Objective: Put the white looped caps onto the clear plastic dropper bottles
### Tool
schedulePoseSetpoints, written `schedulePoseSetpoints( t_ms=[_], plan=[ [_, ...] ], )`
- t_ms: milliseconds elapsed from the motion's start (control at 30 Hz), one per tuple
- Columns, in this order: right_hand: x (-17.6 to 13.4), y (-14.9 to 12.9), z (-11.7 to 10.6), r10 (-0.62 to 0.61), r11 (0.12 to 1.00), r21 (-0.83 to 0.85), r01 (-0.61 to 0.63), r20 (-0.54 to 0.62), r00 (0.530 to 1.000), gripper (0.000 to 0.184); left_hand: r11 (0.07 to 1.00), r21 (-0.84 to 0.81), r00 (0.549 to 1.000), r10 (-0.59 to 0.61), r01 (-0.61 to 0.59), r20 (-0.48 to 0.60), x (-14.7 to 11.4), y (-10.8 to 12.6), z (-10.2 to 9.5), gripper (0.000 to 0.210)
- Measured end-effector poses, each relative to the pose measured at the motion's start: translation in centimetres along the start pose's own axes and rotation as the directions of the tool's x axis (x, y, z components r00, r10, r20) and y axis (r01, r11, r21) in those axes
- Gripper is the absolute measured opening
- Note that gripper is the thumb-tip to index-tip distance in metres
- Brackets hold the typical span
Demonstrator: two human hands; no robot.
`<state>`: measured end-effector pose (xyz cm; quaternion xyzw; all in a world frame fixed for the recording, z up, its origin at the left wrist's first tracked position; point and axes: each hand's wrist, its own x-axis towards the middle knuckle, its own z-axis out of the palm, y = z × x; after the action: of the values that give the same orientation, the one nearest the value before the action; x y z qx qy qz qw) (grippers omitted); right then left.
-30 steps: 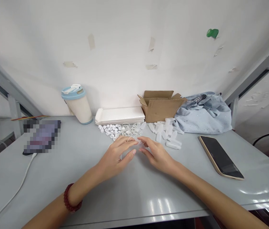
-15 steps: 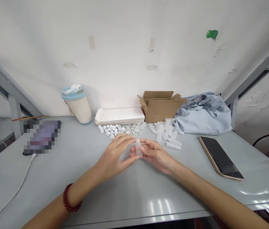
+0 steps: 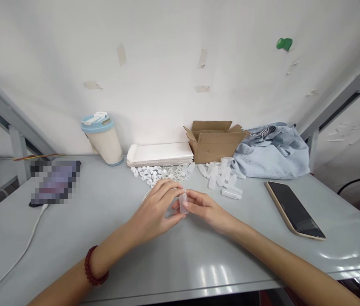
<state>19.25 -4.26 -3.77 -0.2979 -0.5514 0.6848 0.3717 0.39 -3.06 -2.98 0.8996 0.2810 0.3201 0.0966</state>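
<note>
A small translucent plastic bottle (image 3: 183, 203) stands roughly upright between my two hands, just above the table. My left hand (image 3: 156, 210) has its fingertips at the bottle's top and its thumb at the base. From the right side, my right hand (image 3: 210, 211) pinches the bottle's body between thumb and fingers. The fingers hide part of the top. Beyond my hands lie several white caps (image 3: 148, 171), a heap of thin pale cords (image 3: 172, 171) and several more translucent bottles (image 3: 219, 176). A bit of thin white cord (image 3: 145, 196) shows behind my left hand.
Along the wall are a cup with a blue lid (image 3: 105, 140), a stack of white flat boxes (image 3: 160, 154), an open cardboard box (image 3: 216, 146) and a light blue cloth bag (image 3: 273, 153). A phone (image 3: 294, 210) lies right; a blurred-out device (image 3: 55, 182) with a cable lies left.
Both hands and the bottle have shifted slightly downward and the left fingertips now cover more of its top. A thin cord has come into sight behind my left hand.
</note>
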Motion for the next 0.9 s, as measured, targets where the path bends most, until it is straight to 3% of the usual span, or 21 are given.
schedulePoseSetpoints(
  t_ms=[167,433,600,900],
  plan=[
    [0.07,-0.12,0.24,-0.003,0.994,-0.112,-0.004,-0.056,0.998,0.024,0.999,0.027,1.0,0.023,-0.022,-0.003,0.09,-0.13,-0.15,0.039],
    [0.03,0.39,0.18,-0.021,0.991,-0.134,0.015,-0.047,0.999,0.025,0.985,0.12,0.992,0.126,-0.123,-0.022,-0.13,-0.46,0.22,0.031],
    [0.15,0.64,0.17,-0.026,0.995,-0.093,0.019,-0.069,0.997,0.035,0.991,0.089,0.994,0.104,-0.101,-0.027,-0.28,-0.62,0.26,0.032],
    [-0.17,0.54,0.3,-0.037,0.972,-0.232,0.026,-0.045,0.998,0.033,0.998,0.026,0.998,0.063,-0.063,0.003,0.05,-0.44,-0.42,0.034]
  ],
)
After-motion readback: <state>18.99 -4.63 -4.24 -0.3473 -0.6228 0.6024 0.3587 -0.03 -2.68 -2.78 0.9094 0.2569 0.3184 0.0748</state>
